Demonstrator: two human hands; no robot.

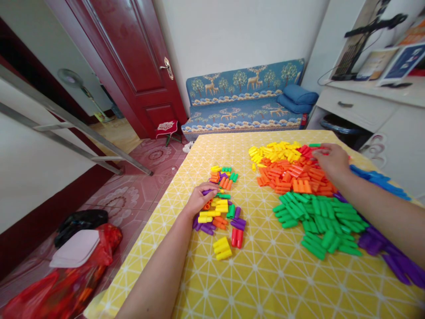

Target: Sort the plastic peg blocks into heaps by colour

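My left hand (199, 198) is closed at the near side of a mixed pile, its fingers pinched round a purple plastic tube piece (207, 192). Beneath and around it lie small joined-tube pieces, among them a yellow piece (222, 249), a red piece (237, 238) and orange ones (226, 183). My right hand (333, 160) is over the far right of the sorted piles, fingers drawn together, with a green tube piece (314, 145) jutting from its fingertips. Under that hand are red pieces (307, 153), partly hidden by it.
Sorted heaps of yellow (274, 153), orange (292, 175), green (320, 219), purple (395, 252) and blue pieces (378, 179) cover the right side of the yellow patterned tablecloth (259, 283). Beyond stands a blue sofa (245, 97). A ladder (76, 126) and red bags (49, 288) are left.
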